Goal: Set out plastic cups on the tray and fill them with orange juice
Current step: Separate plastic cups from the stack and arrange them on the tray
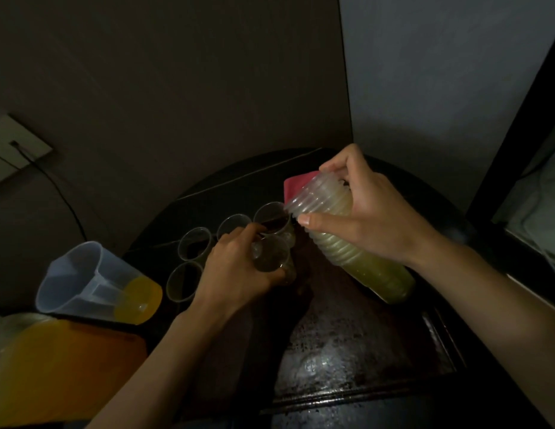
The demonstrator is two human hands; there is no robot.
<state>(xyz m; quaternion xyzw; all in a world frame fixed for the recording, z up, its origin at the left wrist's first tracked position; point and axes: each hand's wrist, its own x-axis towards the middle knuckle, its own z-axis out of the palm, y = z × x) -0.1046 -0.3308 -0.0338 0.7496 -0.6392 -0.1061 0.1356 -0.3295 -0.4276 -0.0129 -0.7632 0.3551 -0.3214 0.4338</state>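
The room is dim. The right hand (363,212) is wrapped around a tilted stack of nested plastic cups (338,233), thumb across the front, its open end pointing toward the far side of the dark tray (363,351). The left hand (236,270) grasps a single clear cup (271,258) standing on the tray. Four empty cups (194,243) stand beside it toward the tray's far left corner. A measuring jug (93,280) holding orange juice (138,300) sits off the tray's left edge.
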